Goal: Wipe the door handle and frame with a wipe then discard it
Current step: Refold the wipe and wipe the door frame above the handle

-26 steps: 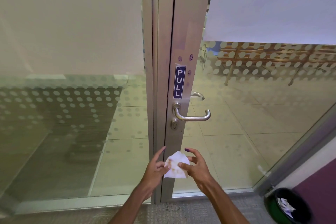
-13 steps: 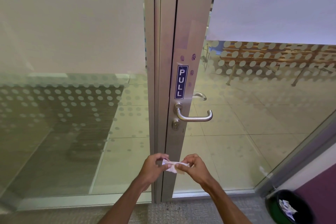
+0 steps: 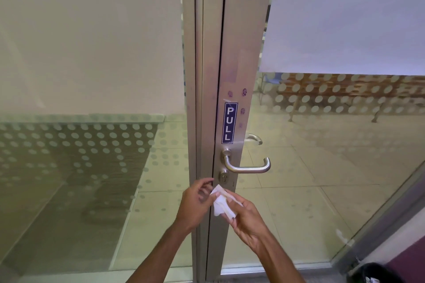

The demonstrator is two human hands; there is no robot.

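Pinched between both hands, a crumpled white wipe (image 3: 222,202) sits in front of the metal door frame (image 3: 230,53), just below the lock. The right hand (image 3: 248,220) closes its fingers over the lower folds while the left hand (image 3: 195,202) curls loosely around the upper corner, thumb raised. The glass door (image 3: 333,167) stands shut. Purple smudges dot the frame above the PULL sticker (image 3: 230,123), and the lever door handle (image 3: 247,166) hangs level, just above the hands, untouched by the wipe. A dark bin (image 3: 377,274) shows at the lower right corner. Folded this small, the wipe risks smearing dirt rather than lifting it; a loose two-handed pinch could let it slip to the floor; pressing the lever could swing the door.
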